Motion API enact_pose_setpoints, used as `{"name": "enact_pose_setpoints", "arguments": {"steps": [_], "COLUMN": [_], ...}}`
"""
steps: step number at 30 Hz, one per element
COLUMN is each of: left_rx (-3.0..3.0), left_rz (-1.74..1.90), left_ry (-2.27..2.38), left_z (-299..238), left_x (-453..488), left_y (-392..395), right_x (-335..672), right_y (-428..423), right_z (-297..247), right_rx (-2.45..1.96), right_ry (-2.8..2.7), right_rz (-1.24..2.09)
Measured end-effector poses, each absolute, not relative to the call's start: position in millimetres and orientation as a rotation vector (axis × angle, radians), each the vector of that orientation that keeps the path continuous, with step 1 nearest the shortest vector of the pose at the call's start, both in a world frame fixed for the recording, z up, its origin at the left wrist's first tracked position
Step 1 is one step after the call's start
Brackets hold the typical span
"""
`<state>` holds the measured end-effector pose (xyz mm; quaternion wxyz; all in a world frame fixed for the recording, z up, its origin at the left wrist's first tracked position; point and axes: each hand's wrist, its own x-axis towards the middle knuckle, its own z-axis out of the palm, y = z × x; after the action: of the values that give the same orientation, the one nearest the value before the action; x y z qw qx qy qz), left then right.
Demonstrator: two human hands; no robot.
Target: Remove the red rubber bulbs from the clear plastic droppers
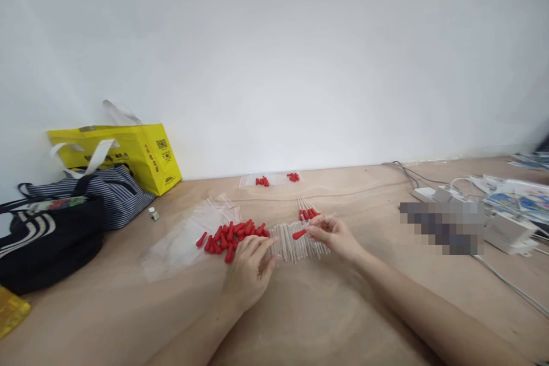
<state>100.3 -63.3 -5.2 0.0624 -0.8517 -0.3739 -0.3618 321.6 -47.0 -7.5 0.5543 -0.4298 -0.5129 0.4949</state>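
Between the thumb and fingers of my right hand [330, 235] is a dropper, its red rubber bulb [299, 234] pointing left over the glass tubes. My left hand [251, 266] is open and holds nothing that I can see, its fingers reaching to the left end of the row of clear glass tubes [291, 247]. Just beyond that hand lies a pile of loose red rubber bulbs [231, 233]. Several droppers with red bulbs fitted [307, 213] lie side by side behind the tubes, partly behind my right hand.
Clear plastic bags [184, 240] spread under and beside the pile. A bag of droppers [270, 180] lies by the wall. On the left stand a yellow bag [167, 154], a striped bag [122, 197], a black bag [55, 246] and a small bottle [153, 214]. White chargers [508, 231] and cables crowd the right.
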Motion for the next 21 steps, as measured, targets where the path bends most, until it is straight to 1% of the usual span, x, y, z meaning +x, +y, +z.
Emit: {"name": "enact_pose_setpoints", "arguments": {"steps": [2,5,7,9,11,16,19,21], "left_rx": [-2.621,-2.66,-2.666,-2.666,-2.674,-2.696,-2.714,-2.704], "left_rz": [-1.063,-1.058,-1.079,-1.094,-1.089,-1.063,-1.029,-1.022], "left_ry": [-1.091,-1.051,-1.057,-1.072,-1.076,-1.015,-0.954,-0.947], "left_z": [-9.0,-10.0,-8.6,-7.2,-6.8,-8.5,-9.9,-11.2], "left_x": [107.5,112.6,113.2,112.5,111.5,114.5,118.6,120.0], "left_y": [-67.3,-69.9,-70.6,-71.1,-71.3,-71.9,-72.0,-72.0], "right_x": [304.8,290.2,291.2,299.2,309.7,316.1,307.2,303.3], "right_y": [-60.8,-71.0,-72.7,-72.4,-72.4,-80.4,-86.0,-87.9], "right_z": [-13.8,-18.1,-18.8,-18.5,-17.9,-20.7,-27.2,-31.5], "right_rx": [-0.859,-0.742,-0.746,-0.824,-0.937,-1.036,-1.06,-1.046], "right_ry": [-1.123,-1.1,-1.146,-1.255,-1.444,-2.012,-2.154,-2.177], "right_rz": [1.331,1.47,1.488,1.411,1.2,0.389,0.003,-0.156]}}
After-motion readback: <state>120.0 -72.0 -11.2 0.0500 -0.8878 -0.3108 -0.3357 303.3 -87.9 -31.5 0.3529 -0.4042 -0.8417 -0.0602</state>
